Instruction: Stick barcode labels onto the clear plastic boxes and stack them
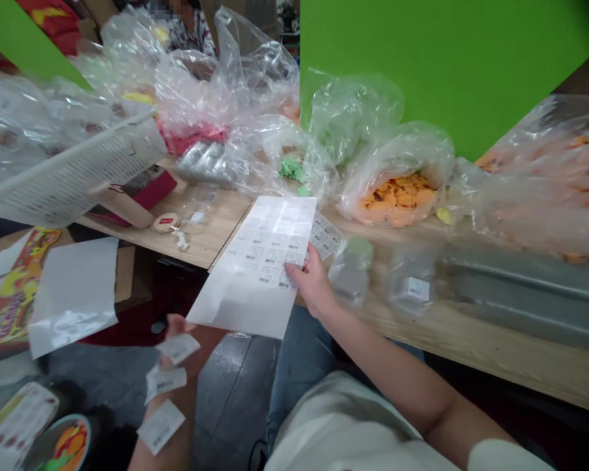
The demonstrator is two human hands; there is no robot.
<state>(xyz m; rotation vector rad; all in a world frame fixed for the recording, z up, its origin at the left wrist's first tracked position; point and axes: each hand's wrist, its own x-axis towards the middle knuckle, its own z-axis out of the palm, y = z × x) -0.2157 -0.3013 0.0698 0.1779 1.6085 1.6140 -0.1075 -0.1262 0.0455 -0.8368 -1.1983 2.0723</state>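
Observation:
My right hand (313, 280) grips the right edge of a white label sheet (245, 297), with thumb and fingers closed on it. Printed barcode labels cover the sheet's middle, while its lower part looks bare. At the sheet's lower left corner is my left hand (173, 330), blurred and partly hidden, so its grip is unclear. Three peeled labels, an upper label (179, 348), a middle label (165, 383) and a lower label (160, 425), stick along my left hand and forearm. Behind my right hand, a second label sheet (325, 234) lies on the wooden table (211, 226).
Clear packets (351, 271) and a labelled packet (412, 281) lie at right. Beyond them sits a plastic bag of orange pieces (397, 196). A white basket (78, 167) juts over the left side. Green panels (436, 72) stand behind; a person (191, 29) is across the table.

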